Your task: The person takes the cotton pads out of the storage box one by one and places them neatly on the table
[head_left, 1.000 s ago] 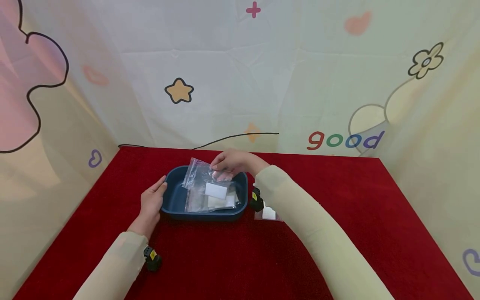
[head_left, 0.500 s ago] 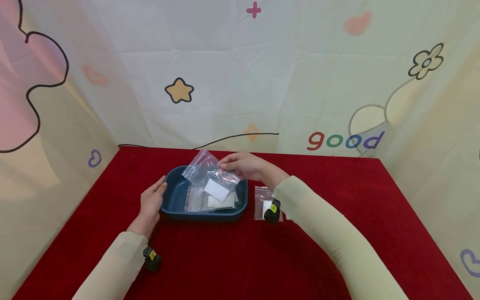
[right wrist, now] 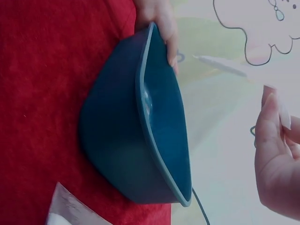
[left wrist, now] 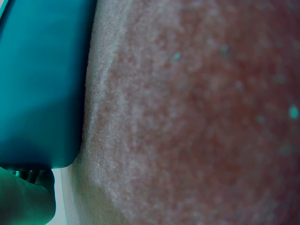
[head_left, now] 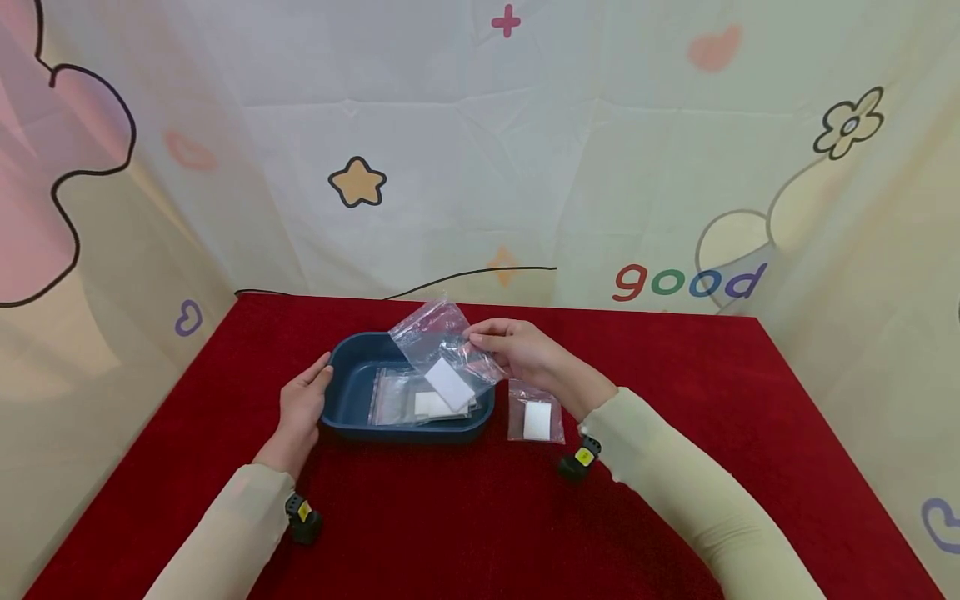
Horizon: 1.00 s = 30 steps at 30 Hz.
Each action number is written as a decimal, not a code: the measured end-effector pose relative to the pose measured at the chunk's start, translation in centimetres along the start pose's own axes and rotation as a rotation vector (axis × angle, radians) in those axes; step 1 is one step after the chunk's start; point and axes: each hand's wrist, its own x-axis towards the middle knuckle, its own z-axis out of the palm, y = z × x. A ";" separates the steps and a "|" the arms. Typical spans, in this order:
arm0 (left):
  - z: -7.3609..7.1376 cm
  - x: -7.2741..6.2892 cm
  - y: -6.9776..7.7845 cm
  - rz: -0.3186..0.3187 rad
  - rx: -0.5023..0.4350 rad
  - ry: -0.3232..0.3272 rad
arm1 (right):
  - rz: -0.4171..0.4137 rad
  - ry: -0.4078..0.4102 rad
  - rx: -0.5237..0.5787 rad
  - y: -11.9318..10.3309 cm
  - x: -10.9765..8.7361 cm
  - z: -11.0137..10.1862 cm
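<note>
- Left hand (head_left: 302, 408): at the left end of the tub, holding it there, digits at the rim; place unchanged over the last second.
- Tub (head_left: 348, 390): dark blue, rounded corners, upright on the table (head_left: 450, 521); not shifted since the earlier frames.
- Flat bags (head_left: 392, 397): clear, overlapping, count uncertain, in the tub, with off-white inserts; more of them uncovered than half a second ago.
- Held bag (head_left: 442, 335): clear, one white card (head_left: 449, 385) inside; tilted, raised above the right part of the tub, lower right corner over the right rim. Carried rightward since the earlier frames, where it lay further over the middle.
- Right hand (head_left: 531, 360): grip narrow, thumb and finger pinching the held bag by its edge; now further right and slightly lower than half a second ago.
- Loose bag (head_left: 516, 421): clear, white insert, flat on the table just right of the tub; largely hidden by the right arm a second ago, its insert now in full view.
</note>
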 end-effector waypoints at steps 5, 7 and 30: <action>0.0 0.1 0.0 0.004 -0.004 -0.004 | -0.029 -0.010 0.102 0.8 -1.6 -0.9; -0.1 0.1 -0.1 0.006 -0.007 -0.005 | -0.041 -0.016 0.133 1.1 -2.2 -1.4; -0.1 0.2 0.0 0.013 -0.004 0.004 | -0.069 0.086 0.232 6.5 -6.5 -6.7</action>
